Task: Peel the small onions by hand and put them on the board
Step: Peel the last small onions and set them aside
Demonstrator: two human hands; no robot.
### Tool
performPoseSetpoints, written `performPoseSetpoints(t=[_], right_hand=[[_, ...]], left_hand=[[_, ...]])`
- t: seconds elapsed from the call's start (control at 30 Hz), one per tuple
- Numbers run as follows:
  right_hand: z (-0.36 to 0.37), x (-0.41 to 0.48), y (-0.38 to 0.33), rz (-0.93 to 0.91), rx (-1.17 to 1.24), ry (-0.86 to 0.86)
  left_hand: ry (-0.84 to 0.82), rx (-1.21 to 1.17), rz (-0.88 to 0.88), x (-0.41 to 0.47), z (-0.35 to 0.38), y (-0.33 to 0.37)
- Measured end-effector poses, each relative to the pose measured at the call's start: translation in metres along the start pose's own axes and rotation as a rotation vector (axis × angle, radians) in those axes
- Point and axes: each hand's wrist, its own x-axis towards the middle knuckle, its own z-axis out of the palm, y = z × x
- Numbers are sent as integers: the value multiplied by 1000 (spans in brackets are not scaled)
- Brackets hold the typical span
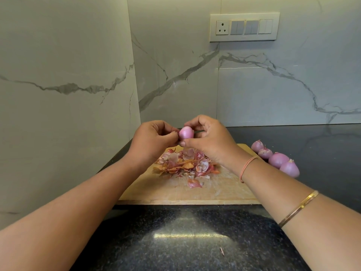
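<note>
While the dark speckled worktop (185, 241) fills the lower frame, a wooden board (224, 190) lies across its centre. Mid-frame, above the board, the left hand (152, 141) and right hand (211, 141) meet. A heap of papery skins (185, 163) covers the board's far half. Four onions (277, 159) lie in a row on the worktop just beside the board's right edge. Smallest, one pink onion (186, 132) is held in the air, pinched by the curled fingers (187, 142) of both hands.
</note>
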Motion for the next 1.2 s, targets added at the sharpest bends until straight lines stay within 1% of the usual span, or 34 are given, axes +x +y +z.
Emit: performPoseSetpoints(t=[0.1,0.2,0.4,0.5,0.57,0.67,0.8,0.87,1.03,1.2], right_hand=[[3,0,0,-4,11,9],[4,0,-2,-10,66,18],[4,0,-3,57,250,-16],[2,-2,-4,118,428,-50],[0,-2,-5,141,516,-79],[0,-3,-3,174,532,-98],[-5,-2,-2,202,563,-84],[-7,-1,-3,196,555,-80],[-8,-1,-2,189,492,-60],[-7,-3,-4,194,482,-37]], left_hand=[[25,64,20,2,1,0],[54,52,15,3,1,0],[37,-157,-78,1,5,1],[76,-292,-146,3,3,0],[70,-334,-164,4,0,-1],[22,-307,-186,3,-2,-4],[35,-146,-199,5,-3,-10],[33,-83,-177,6,-5,-10],[65,-28,-100,7,-6,-6],[9,-15,-22,5,-4,-3]])
